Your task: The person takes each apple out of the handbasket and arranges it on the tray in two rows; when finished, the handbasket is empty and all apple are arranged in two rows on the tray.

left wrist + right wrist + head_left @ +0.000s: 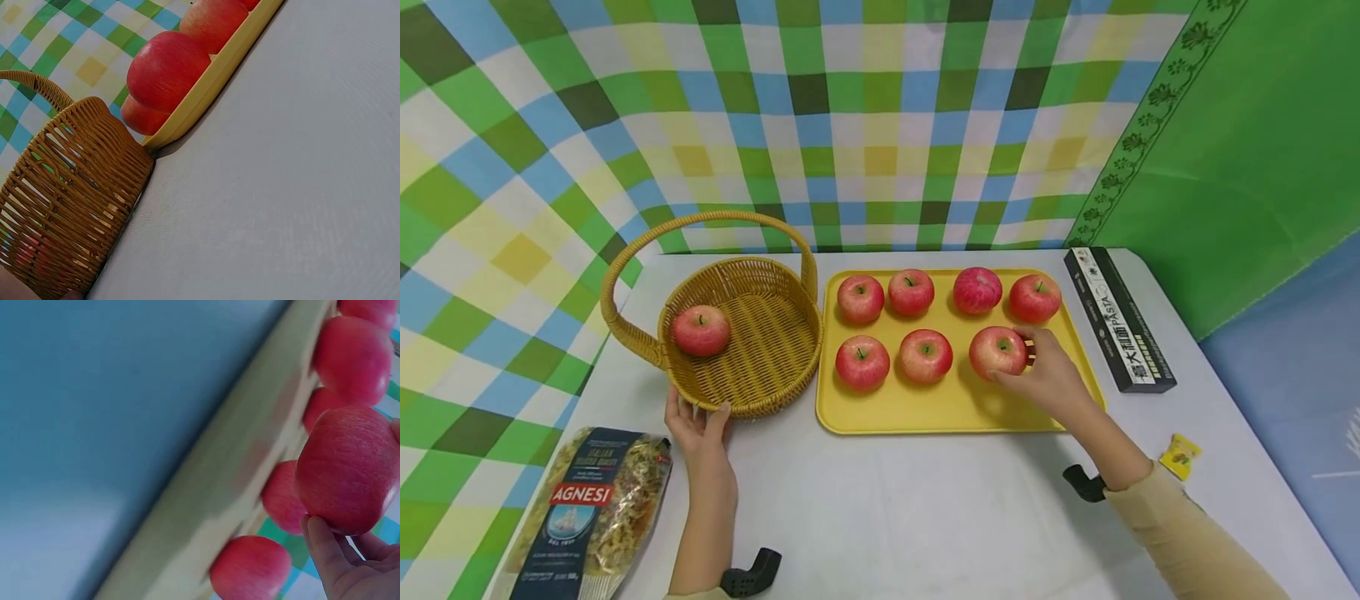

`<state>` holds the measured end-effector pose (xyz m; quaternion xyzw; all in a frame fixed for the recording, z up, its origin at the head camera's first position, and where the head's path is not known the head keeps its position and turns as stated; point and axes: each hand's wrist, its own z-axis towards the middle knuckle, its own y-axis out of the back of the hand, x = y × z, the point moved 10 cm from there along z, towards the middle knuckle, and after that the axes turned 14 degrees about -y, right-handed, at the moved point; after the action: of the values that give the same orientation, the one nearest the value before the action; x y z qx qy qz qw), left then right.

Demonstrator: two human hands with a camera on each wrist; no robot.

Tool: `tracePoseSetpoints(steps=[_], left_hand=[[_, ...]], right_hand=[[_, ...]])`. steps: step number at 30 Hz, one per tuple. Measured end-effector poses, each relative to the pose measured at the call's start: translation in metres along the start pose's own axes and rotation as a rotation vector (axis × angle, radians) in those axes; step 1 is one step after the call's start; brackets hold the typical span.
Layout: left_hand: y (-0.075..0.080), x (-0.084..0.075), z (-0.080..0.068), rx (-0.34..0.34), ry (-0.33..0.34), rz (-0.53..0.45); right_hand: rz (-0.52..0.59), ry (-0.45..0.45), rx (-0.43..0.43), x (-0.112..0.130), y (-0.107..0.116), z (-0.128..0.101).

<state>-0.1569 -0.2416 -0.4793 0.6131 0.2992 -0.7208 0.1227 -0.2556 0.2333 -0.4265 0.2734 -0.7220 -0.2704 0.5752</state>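
A yellow tray (925,412) holds several red apples in two rows. My right hand (1037,371) grips the front right apple (995,350), fingers curled round its right side; the right wrist view shows that apple (347,472) close up, with fingertips (325,550) under it and the tray rim (231,481) beside it. A wicker basket (767,367) with a hoop handle stands left of the tray, with one apple (700,330) inside. My left hand (698,423) holds the basket's near rim, thumb over the edge. The left wrist view shows the basket wall (69,212) touching the tray corner (187,119).
A bag of Agnesi pasta (587,512) lies at the front left. A long black pasta box (1117,317) lies right of the tray. A small yellow packet (1180,456) sits near the right edge. Checked cloth hangs behind the white table (910,517).
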Motion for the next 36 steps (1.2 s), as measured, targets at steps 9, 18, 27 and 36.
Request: tracePoseSetpoints(steps=[9,18,27,36], left_hand=[[0.0,0.0,0.001,-0.01,0.0,-0.003],[0.0,-0.001,0.002,-0.005,-0.011,-0.007],[0.001,-0.003,0.0,-0.012,-0.015,-0.01],[0.0,-0.001,0.001,-0.022,-0.015,-0.012]], right_hand=[[-0.071,-0.032,0.022,-0.01,-0.012,0.009],[-0.085,-0.055,0.027,-0.016,-0.018,0.017],[-0.086,-0.064,0.06,-0.015,-0.023,0.016],[-0.021,0.003,-0.036,0.012,-0.002,0.01]])
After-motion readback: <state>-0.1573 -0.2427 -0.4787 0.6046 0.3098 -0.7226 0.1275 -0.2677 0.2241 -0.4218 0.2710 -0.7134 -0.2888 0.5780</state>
